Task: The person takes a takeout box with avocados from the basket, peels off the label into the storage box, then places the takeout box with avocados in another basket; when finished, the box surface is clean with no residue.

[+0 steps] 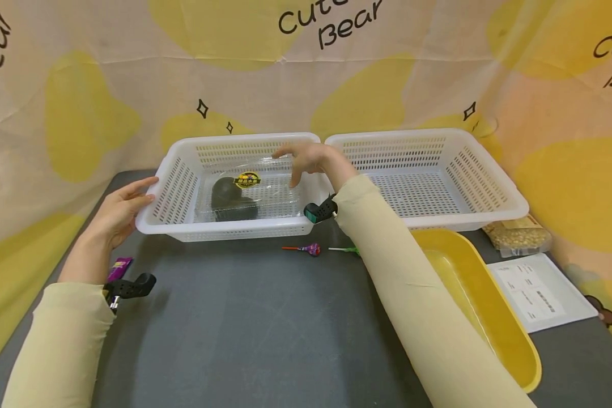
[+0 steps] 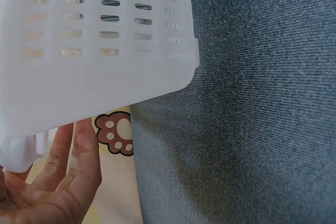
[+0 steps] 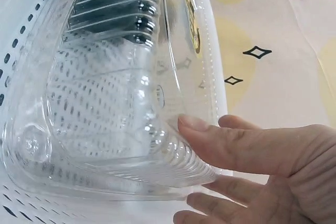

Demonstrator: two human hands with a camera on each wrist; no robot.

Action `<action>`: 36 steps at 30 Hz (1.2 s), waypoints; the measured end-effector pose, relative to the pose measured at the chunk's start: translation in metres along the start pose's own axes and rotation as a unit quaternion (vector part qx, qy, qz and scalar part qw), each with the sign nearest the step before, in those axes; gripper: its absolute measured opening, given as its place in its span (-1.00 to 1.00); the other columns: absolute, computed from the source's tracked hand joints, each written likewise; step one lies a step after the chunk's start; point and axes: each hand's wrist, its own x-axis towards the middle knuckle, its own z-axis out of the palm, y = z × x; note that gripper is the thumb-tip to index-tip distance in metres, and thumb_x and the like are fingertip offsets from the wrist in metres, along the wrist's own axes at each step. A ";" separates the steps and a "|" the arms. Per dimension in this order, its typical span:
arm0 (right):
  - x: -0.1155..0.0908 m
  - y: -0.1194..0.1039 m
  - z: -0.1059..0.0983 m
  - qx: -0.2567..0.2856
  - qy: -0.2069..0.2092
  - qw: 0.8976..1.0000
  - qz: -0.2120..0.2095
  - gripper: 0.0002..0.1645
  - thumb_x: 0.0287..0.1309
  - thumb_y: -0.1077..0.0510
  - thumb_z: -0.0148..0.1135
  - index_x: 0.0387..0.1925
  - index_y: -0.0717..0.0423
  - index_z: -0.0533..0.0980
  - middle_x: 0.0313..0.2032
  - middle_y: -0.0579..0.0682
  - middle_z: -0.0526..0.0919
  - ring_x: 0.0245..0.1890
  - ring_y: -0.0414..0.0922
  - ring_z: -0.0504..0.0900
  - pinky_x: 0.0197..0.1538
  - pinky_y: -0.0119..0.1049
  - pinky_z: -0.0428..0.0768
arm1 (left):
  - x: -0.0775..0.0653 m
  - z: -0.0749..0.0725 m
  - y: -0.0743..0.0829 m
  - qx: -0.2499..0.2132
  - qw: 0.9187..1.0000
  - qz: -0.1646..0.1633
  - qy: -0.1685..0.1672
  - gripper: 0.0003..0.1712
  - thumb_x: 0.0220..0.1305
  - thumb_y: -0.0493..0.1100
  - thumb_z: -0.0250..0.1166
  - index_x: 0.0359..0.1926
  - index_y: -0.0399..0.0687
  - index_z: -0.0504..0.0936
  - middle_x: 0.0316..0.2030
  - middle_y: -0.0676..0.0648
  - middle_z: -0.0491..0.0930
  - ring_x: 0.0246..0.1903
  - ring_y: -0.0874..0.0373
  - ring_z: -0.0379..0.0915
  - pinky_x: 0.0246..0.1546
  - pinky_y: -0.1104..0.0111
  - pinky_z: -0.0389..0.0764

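A clear plastic clamshell box (image 1: 277,195) with a black and gold sticker lies in the left white slotted basket (image 1: 234,229). It holds something dark (image 1: 233,201), its kind unclear through the plastic. My right hand (image 1: 311,158) is at the box's right end, with thumb and fingers spread apart; the thumb (image 3: 202,132) overlaps the box's edge in the right wrist view. At the basket's left end, my left hand (image 1: 119,212) touches the outer rim with its fingertips. In the left wrist view its fingers (image 2: 81,166) reach up, fairly straight, below the rim.
Another white basket (image 1: 489,218) stands on the right, with a yellow tray (image 1: 515,334) before it. A bag of pale grains (image 1: 520,235) and a labelled white envelope (image 1: 540,294) lie beyond. Two lollipops, one purple (image 1: 313,249), one green (image 1: 352,250), lie in front; a purple packet (image 1: 119,268) lies left.
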 end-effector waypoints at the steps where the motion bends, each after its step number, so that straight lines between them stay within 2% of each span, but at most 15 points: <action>1: 0.000 0.001 0.001 -0.002 -0.002 1.000 -0.006 0.08 0.04 0.50 0.31 0.52 -0.12 0.13 0.60 -0.09 -0.17 0.61 0.01 -0.21 0.56 0.05 0.12 | 0.000 0.000 0.000 0.000 1.000 0.002 0.000 -0.22 0.43 -0.02 0.17 0.55 0.18 0.06 -0.07 0.22 0.38 -0.21 0.44 0.49 -0.32 0.52 0.68; 3: 0.001 0.001 0.001 -0.004 -0.007 1.000 -0.012 0.07 0.06 0.49 0.31 0.52 -0.12 0.12 0.60 -0.09 -0.17 0.61 0.00 -0.23 0.56 0.00 0.14 | 0.000 0.000 0.000 0.000 1.000 0.001 0.002 -0.22 0.42 -0.02 0.17 0.55 0.18 0.06 -0.07 0.23 0.38 -0.21 0.44 0.49 -0.33 0.52 0.68; 7: -0.001 0.001 0.002 0.001 -0.016 1.000 -0.004 0.07 0.09 0.44 0.33 0.52 -0.19 0.10 0.60 -0.14 -0.16 0.61 -0.01 -0.18 0.56 0.04 0.14 | 0.000 0.000 -0.001 0.001 1.000 -0.002 0.005 -0.22 0.42 0.00 0.18 0.55 0.20 0.06 -0.07 0.24 0.37 -0.21 0.44 0.49 -0.32 0.52 0.68; 9: -0.002 0.001 0.003 0.008 -0.023 1.000 0.007 0.07 0.11 0.40 0.33 0.52 -0.24 0.09 0.60 -0.17 -0.18 0.60 -0.02 -0.12 0.55 0.04 0.15 | 0.000 0.000 -0.001 0.001 1.000 -0.004 0.005 -0.22 0.42 0.00 0.17 0.55 0.21 0.06 -0.07 0.24 0.36 -0.20 0.43 0.49 -0.32 0.52 0.68; 12: -0.003 -0.001 0.004 0.016 -0.030 0.999 0.023 0.05 0.15 0.34 0.34 0.52 -0.30 0.08 0.60 -0.20 -0.20 0.54 -0.05 0.10 0.51 -0.03 0.26 | 0.000 0.000 -0.001 0.008 1.000 -0.006 0.006 -0.22 0.42 0.02 0.16 0.55 0.23 0.05 -0.07 0.25 0.36 -0.20 0.43 0.48 -0.32 0.52 0.68; 14: -0.004 -0.002 0.005 0.012 -0.034 0.999 0.029 0.02 0.17 0.30 0.33 0.52 -0.33 0.08 0.60 -0.21 -0.20 0.32 -0.10 0.38 0.43 -0.10 0.39 | 0.000 0.000 -0.001 0.015 1.000 -0.006 0.009 -0.22 0.42 0.03 0.16 0.55 0.24 0.05 -0.06 0.26 0.35 -0.19 0.43 0.47 -0.31 0.52 0.68; 16: -0.005 -0.002 0.005 0.008 -0.037 0.999 0.032 0.01 0.19 0.26 0.33 0.52 -0.35 0.07 0.59 -0.20 -0.18 -0.05 -0.12 0.52 0.30 -0.13 0.49 | 0.001 -0.001 -0.001 0.014 1.000 -0.004 0.010 -0.22 0.42 0.03 0.16 0.55 0.24 0.06 -0.06 0.26 0.35 -0.18 0.41 0.46 -0.32 0.52 0.68; 18: -0.007 -0.003 0.006 0.006 -0.038 0.999 0.033 -0.01 0.21 0.25 0.32 0.52 -0.36 0.07 0.59 -0.18 -0.17 -0.28 -0.13 0.45 0.18 -0.12 0.55 | 0.001 -0.001 -0.002 0.013 1.000 -0.003 0.008 -0.22 0.42 0.03 0.17 0.55 0.24 0.06 -0.06 0.26 0.35 -0.18 0.41 0.46 -0.32 0.52 0.68; 20: -0.007 -0.003 0.006 0.004 -0.038 0.999 0.032 -0.02 0.22 0.24 0.31 0.52 -0.34 0.07 0.59 -0.17 -0.16 -0.37 -0.09 0.41 0.13 -0.10 0.57 | 0.001 -0.001 -0.002 0.010 1.000 -0.001 0.003 -0.23 0.43 0.01 0.16 0.55 0.22 0.05 -0.06 0.25 0.35 -0.19 0.42 0.47 -0.31 0.52 0.68; 23: -0.007 -0.002 0.006 0.012 -0.035 0.999 0.036 -0.03 0.22 0.23 0.31 0.52 -0.33 0.07 0.59 -0.15 -0.18 -0.18 -0.03 0.52 0.19 -0.07 0.58 | 0.001 0.000 -0.002 0.005 1.000 -0.001 -0.003 -0.22 0.43 -0.01 0.16 0.56 0.21 0.04 -0.06 0.25 0.36 -0.19 0.42 0.48 -0.32 0.51 0.68; 26: -0.007 -0.001 0.006 0.026 -0.026 0.999 0.035 -0.03 0.22 0.21 0.31 0.52 -0.32 0.07 0.59 -0.13 -0.16 0.03 0.05 0.51 0.22 -0.06 0.59 | 0.001 0.000 -0.002 0.005 1.000 -0.002 -0.006 -0.23 0.44 -0.01 0.15 0.55 0.21 0.05 -0.05 0.26 0.36 -0.18 0.42 0.47 -0.32 0.51 0.68; 28: -0.008 0.001 0.006 0.042 -0.016 0.999 0.029 -0.05 0.22 0.20 0.32 0.51 -0.29 0.09 0.57 -0.10 -0.08 0.04 0.08 0.49 0.20 -0.04 0.61 | 0.001 0.000 -0.002 0.007 1.000 -0.001 -0.006 -0.23 0.44 -0.01 0.15 0.55 0.22 0.05 -0.05 0.25 0.35 -0.18 0.42 0.46 -0.32 0.51 0.68; 33: -0.011 0.004 0.003 0.092 0.018 0.996 0.006 -0.13 0.19 0.16 0.36 0.45 -0.29 0.20 0.31 0.06 0.39 -0.34 -0.07 0.38 -0.03 -0.08 0.65 | 0.002 -0.001 -0.002 0.004 1.000 0.001 -0.005 -0.23 0.43 -0.01 0.16 0.55 0.22 0.05 -0.05 0.25 0.35 -0.18 0.41 0.47 -0.32 0.51 0.68; 35: -0.012 0.005 0.002 0.118 0.028 0.993 -0.001 -0.17 0.18 0.16 0.35 0.42 -0.28 0.24 0.22 0.08 0.48 -0.44 -0.09 0.26 -0.14 -0.12 0.63 | 0.002 -0.001 -0.003 0.002 1.000 0.002 -0.005 -0.23 0.43 -0.02 0.16 0.55 0.20 0.05 -0.05 0.25 0.35 -0.19 0.42 0.48 -0.32 0.50 0.69; 36: -0.012 0.005 0.002 0.131 0.033 0.991 -0.004 -0.19 0.18 0.17 0.35 0.40 -0.27 0.26 0.23 0.05 0.46 -0.41 -0.10 0.30 -0.16 -0.14 0.65 | 0.002 -0.001 -0.003 0.000 1.000 0.003 -0.006 -0.22 0.43 -0.02 0.16 0.55 0.20 0.05 -0.05 0.25 0.35 -0.19 0.42 0.49 -0.32 0.50 0.69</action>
